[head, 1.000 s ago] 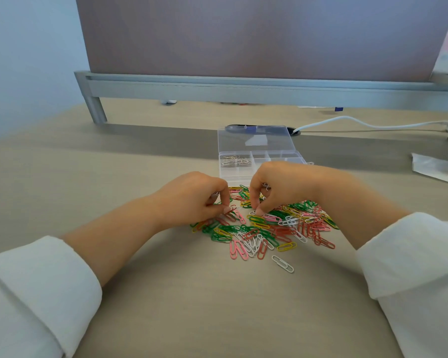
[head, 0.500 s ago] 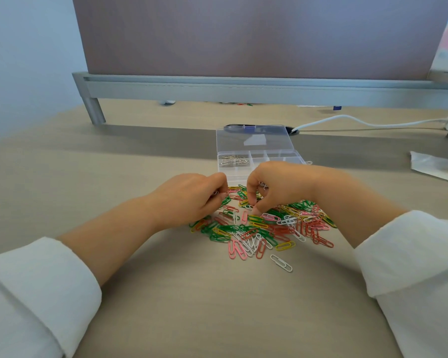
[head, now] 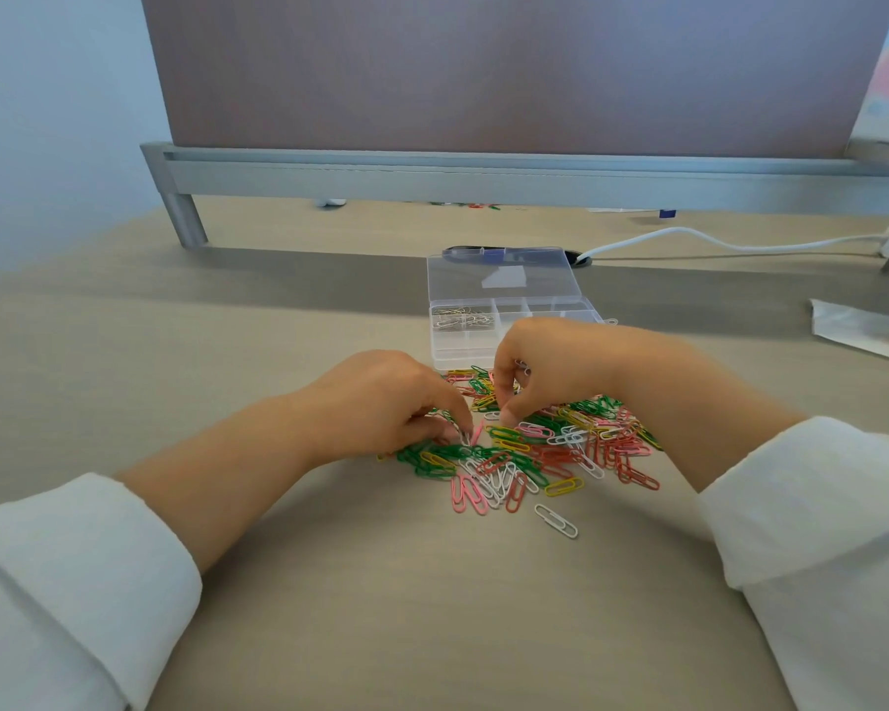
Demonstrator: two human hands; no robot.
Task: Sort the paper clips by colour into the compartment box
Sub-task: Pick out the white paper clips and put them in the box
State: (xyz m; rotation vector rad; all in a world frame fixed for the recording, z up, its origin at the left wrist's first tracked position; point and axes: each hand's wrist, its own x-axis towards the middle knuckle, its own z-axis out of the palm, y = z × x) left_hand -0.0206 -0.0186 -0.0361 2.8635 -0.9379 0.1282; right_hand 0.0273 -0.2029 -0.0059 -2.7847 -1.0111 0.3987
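Observation:
A pile of paper clips (head: 535,443) in green, red, pink, yellow and white lies on the desk in front of me. Behind it stands the clear compartment box (head: 586,316), its lid folded flat at the back. Silver clips (head: 460,318) fill its back-left compartment. My left hand (head: 386,402) rests on the pile's left side, thumb and forefinger pinched on a pale clip. My right hand (head: 555,366) hovers over the pile's far side. It curls around a few silver clips, with its fingertips touching the pile. One white clip (head: 555,520) lies apart, nearest me.
A monitor stand's grey bar (head: 483,177) spans the back of the desk, with a leg at the left (head: 183,218). A white cable (head: 714,241) runs right behind the box. A sheet of paper (head: 858,331) lies at the right edge.
My left hand lifted towards the right hand half a second ago, then dropped back onto the left of the pile. The right hand barely moved.

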